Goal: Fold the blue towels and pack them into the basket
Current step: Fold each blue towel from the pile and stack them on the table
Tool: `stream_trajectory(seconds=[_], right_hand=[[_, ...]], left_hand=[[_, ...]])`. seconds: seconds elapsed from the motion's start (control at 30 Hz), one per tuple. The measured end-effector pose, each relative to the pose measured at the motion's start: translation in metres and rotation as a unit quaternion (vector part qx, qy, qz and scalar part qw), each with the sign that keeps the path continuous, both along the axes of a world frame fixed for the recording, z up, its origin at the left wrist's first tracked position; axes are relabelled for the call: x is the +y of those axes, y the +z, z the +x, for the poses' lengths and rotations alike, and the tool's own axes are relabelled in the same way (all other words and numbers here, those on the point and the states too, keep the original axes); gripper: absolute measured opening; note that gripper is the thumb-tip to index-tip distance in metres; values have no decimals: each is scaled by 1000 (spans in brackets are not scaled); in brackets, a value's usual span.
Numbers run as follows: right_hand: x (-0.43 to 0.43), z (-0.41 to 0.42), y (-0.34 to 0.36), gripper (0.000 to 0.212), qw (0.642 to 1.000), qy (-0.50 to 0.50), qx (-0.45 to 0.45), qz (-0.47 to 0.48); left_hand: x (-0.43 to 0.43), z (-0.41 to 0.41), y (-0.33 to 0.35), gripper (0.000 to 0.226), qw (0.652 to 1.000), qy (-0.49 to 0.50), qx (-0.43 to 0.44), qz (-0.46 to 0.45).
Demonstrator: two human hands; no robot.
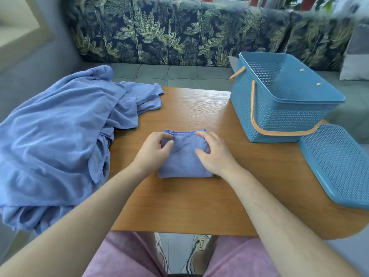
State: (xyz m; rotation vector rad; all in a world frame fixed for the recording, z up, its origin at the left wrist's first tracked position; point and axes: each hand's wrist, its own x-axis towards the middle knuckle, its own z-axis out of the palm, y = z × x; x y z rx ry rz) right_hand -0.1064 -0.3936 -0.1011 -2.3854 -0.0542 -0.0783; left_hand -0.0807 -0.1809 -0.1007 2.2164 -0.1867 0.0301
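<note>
Around: loose blue towel heap (60, 136) left; blue plastic basket (279, 120) and flat lid (335, 166) right.
Towel: small folded blue square (183, 164), lying flat.
Grip: left hand (153, 150), right hand (213, 154) pinch its sides.

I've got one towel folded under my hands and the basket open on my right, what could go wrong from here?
The folded towel could spring open when lifted if the left hand and right hand grip only its far corners.
The unfolded pile hangs past the edge of the table and may slide off.
The lid lies at the right edge beside the basket; a passing arm could knock it off.
</note>
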Motion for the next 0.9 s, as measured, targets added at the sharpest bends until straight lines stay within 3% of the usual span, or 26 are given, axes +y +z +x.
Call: stream_trajectory(seconds=[0.1,0.17,0.3,0.37,0.5,0.7,0.9], right_hand=[[3,12,-9,59,987,8,88,-138],[4,11,-13,59,981,4,109,-159],[13,-8,-7,49,981,-16,-89,-173],[20,-22,-15,47,975,-1,-118,-190],[29,-30,-39,63,980,8,-50,-193],[29,19,-35,57,974,28,42,-223],[36,78,-25,58,968,27,69,-239]], left_hand=[[0,14,-17,40,993,-22,21,113],[-1,9,-19,46,987,-7,-15,163],[-10,-21,-18,54,956,-62,-166,234],[-12,-28,-32,62,951,-92,-156,252],[-11,-20,-51,64,955,-89,-131,250],[-15,25,-46,75,944,-111,-92,297],[-15,86,-36,82,936,-121,-68,324]])
